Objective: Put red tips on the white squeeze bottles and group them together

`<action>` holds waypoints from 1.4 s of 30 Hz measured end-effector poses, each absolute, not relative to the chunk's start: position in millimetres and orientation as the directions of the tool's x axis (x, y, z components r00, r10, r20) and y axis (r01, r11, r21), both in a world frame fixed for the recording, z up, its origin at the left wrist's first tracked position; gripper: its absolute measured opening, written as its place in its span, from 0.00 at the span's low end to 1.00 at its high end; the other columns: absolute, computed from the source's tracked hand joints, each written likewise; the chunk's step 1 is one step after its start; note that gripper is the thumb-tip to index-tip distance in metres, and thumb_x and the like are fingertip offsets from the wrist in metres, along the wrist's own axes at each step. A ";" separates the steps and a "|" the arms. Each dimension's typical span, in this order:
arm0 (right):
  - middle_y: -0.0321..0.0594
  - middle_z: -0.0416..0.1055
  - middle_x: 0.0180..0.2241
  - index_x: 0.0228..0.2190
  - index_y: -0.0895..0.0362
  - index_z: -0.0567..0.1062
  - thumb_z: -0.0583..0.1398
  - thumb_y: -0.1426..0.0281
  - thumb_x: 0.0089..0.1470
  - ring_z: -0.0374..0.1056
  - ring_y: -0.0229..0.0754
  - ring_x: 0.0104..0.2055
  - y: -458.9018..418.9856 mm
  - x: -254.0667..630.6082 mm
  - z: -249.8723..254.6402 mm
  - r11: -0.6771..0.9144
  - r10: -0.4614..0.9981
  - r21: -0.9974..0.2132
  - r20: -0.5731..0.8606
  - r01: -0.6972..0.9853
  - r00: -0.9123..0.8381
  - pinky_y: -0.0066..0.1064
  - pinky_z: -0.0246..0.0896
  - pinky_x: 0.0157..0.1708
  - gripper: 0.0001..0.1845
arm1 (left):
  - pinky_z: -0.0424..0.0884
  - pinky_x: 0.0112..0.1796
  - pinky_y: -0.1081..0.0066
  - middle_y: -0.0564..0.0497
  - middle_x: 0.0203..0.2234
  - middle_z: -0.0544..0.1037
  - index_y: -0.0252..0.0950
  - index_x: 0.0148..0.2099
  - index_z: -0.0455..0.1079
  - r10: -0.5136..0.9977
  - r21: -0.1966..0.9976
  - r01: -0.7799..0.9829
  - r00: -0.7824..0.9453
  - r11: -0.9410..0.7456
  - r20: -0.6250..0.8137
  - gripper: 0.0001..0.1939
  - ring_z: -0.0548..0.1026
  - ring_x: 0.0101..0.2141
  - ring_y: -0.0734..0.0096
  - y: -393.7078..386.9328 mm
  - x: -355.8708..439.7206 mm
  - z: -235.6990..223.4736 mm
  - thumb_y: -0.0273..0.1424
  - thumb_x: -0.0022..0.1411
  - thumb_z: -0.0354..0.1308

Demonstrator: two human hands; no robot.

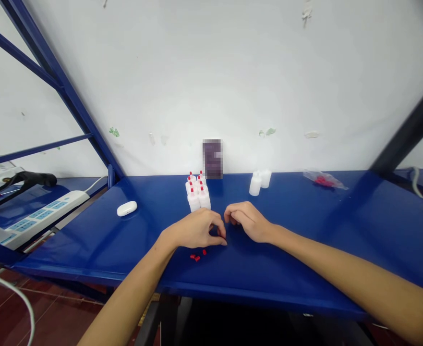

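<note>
Both my hands rest on the blue table (305, 230), close together near its middle. My left hand (197, 229) is curled with its fingertips pinched down on the table; what they hold is too small to name. My right hand (247, 220) is curled too, its fingers folded under, contents hidden. A few small red caps (198, 255) lie just in front of my left hand. Behind the hands stands a cluster of several small white bottles with red caps (198, 192).
Two uncapped white bottles (259, 182) stand at the back right, with a clear bag of red caps (322, 180) beyond them. A white earbud case (126, 208) lies at left. A power strip (42, 216) sits on the left bench. Blue frame bars slant on both sides.
</note>
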State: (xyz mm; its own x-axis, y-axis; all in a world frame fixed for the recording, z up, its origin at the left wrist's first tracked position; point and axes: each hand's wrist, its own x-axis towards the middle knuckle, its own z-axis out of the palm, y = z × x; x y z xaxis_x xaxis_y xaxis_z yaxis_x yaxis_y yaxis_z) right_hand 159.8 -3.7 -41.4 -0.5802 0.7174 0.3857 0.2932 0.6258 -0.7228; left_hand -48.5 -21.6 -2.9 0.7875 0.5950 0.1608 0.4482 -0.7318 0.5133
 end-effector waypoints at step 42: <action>0.36 0.70 0.29 0.35 0.57 0.67 0.50 0.68 0.53 0.54 0.30 0.17 -18.9 147.3 -29.7 0.331 0.793 -0.933 0.358 -0.145 -0.493 0.23 0.48 0.14 0.10 | 0.69 0.34 0.72 0.46 0.38 0.83 0.34 0.45 0.77 0.793 0.777 0.247 0.394 -0.579 0.465 0.09 0.80 0.36 0.67 -23.4 -15.9 -28.1 0.28 0.62 0.62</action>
